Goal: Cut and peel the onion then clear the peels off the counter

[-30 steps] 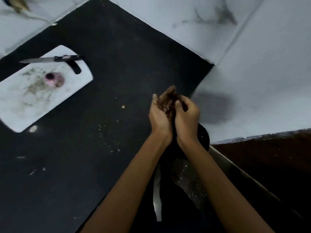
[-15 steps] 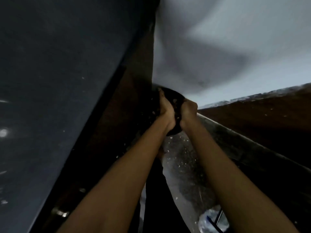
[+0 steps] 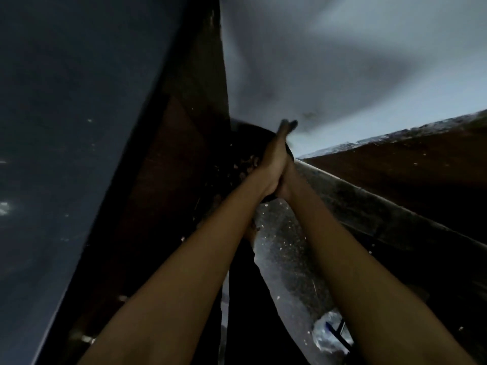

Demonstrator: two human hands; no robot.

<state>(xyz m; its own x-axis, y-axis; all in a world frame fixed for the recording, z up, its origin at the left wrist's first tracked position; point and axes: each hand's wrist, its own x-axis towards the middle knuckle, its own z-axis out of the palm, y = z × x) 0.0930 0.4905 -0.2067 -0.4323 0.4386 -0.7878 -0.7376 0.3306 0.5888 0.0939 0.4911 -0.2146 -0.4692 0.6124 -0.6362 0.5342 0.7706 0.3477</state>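
The dark, flat stone bench [image 3: 66,127] fills the area to the left of the hands, its brown front edge [image 3: 168,180] running diagonally just beside the left forearm. Above and beyond the hands stands the pale grey plastered wall [image 3: 342,61]. To the right, a grey speckled ledge [image 3: 369,204] slopes away from the right wrist, with dark brown floor [image 3: 421,159] past it.

Directly under the hands sits a round black bin [image 3: 253,133], wedged between the bench edge and the ledge. Brown, papery onion peels [image 3: 249,164] lie inside it, just left of the left wrist. A crumpled clear plastic wrapper [image 3: 332,335] lies on the floor below the right forearm.

The left hand [image 3: 274,159] and right hand [image 3: 286,188] are pressed palm to palm, fingers extended over the bin mouth. Whether any peel remains between the palms cannot be seen. The onion itself is out of view.

The step in hand appears to be shedding the last peels into the bin. Keep both hands above the bin opening and rub or part the palms there, so fragments fall inside rather than onto the floor. Open room is narrow: the bench edge bounds the left, the ledge the right. Withdraw upward and toward the body.
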